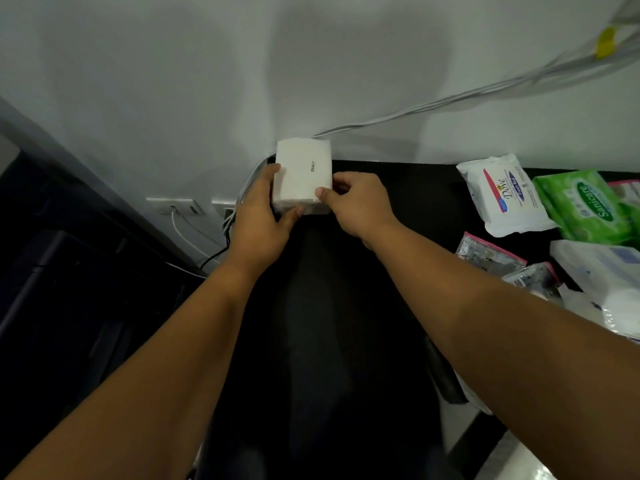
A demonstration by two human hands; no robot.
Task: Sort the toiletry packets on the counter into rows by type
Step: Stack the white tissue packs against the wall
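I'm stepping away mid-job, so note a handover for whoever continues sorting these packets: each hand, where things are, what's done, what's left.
Left hand and right hand both grip the white pack at the far left of the counter by the wall; whether it rests there is unclear.
Dove packet, green packet, pink-edged sachets and white and blue packets lie in a loose heap at the right.
Done: no row shows yet.
Left: set this pack down, then sort the heap by type.

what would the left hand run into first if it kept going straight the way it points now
Likely the white wall behind the counter. The left hand grips the white packet, so the packet would touch first; depth is unclear.
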